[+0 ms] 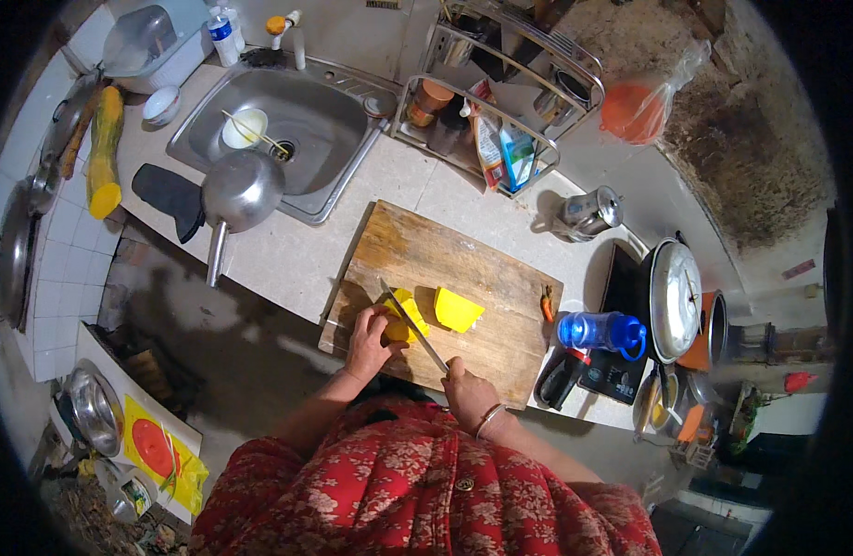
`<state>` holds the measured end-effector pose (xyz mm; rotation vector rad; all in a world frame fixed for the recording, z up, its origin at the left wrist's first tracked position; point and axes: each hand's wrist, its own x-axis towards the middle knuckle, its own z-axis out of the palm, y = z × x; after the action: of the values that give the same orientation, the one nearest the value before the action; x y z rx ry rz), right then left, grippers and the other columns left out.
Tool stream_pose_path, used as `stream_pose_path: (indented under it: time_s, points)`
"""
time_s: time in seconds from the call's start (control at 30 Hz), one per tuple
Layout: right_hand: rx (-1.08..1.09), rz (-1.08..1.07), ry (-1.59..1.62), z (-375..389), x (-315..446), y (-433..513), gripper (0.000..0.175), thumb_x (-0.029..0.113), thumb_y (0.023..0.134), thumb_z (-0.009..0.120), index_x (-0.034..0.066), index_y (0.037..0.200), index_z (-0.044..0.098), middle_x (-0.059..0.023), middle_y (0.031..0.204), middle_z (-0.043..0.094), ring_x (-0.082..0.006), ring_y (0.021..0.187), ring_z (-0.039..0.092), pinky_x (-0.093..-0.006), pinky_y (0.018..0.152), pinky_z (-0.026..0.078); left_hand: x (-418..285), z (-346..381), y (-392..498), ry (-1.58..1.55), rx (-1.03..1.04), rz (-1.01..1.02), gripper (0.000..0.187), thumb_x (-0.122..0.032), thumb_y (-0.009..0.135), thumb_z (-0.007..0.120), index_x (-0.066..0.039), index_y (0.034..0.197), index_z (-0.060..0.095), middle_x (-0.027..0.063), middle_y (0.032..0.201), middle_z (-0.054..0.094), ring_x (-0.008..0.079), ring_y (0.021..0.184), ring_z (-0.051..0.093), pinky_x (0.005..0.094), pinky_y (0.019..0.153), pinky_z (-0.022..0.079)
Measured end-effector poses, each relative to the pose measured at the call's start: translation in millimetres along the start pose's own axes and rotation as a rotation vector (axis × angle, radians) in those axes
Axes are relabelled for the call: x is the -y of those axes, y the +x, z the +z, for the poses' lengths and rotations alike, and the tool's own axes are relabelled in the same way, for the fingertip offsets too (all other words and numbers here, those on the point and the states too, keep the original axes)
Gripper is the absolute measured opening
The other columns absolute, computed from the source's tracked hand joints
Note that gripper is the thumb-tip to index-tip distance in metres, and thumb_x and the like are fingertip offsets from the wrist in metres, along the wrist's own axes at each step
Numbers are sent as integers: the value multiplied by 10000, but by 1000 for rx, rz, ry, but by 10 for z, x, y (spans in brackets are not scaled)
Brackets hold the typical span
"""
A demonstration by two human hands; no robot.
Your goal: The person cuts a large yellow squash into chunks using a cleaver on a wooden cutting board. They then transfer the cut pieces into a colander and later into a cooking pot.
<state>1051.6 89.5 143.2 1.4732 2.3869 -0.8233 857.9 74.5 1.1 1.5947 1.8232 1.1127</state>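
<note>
On the wooden cutting board (499, 354), my left hand (368, 345) steadies a yellow squash piece (397, 329) near the left edge, fingers curled over it. My right hand (469, 395) grips the handle of a kitchen knife (421, 331). The blade lies across the squash piece and points to the far left; how deep it has cut is hard to tell. To the right sits a second squash chunk (457, 309), untouched by either hand. Small red chillies (547, 304) lie at the board's right edge.
Beyond the board are a steel sink (315, 153) and a metal rack (482, 104). A steel pan (242, 191) stands at the left, its handle over the counter edge; a long squash (106, 153) lies farther left. At right are a blue bottle (593, 330) and a lidded pot (676, 299).
</note>
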Motion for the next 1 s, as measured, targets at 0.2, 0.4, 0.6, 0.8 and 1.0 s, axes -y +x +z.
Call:
stream_pose_path:
  time_s: [0.2,0.4,0.6,0.8,1.0]
  points:
    - [115,6,16,106,-14,284,234,222,929,437,22,1039,389,-217,757,646,-401,710,638,-483,621,505,17,-15,10,0,-4,20,571,-194,608,831,-71,1083,539,162,1182,464,360,1097,478,424,921,432]
    - [-33,-48,-22,660,-211,629,245,254,921,478,47,1007,378,-202,694,634,-379,621,635,-466,519,495,31,-30,31,-39,19,65,552,-188,617,830,-96,1081,546,149,1163,456,339,1076,473,420,908,437]
    - [-239,-203,198,687,-438,573,239,222,893,555,66,979,397,-192,666,612,-366,582,619,-468,495,481,55,5,55,-72,2,110,682,-207,603,845,-88,1154,461,162,1204,422,360,1122,438,446,961,399]
    - [-280,-92,462,379,-345,207,250,203,893,564,53,1019,408,-203,674,593,-401,613,601,-469,531,469,-25,27,156,88,96,58,1057,-246,498,893,-54,1351,299,208,1415,245,404,1309,272,486,1080,276]
    - [-305,-127,374,235,-386,419,237,160,881,573,43,1024,425,-187,645,572,-385,610,595,-443,520,452,-134,-22,388,361,241,218,1042,-341,529,859,-42,1360,306,187,1409,281,407,1298,291,486,1069,282]
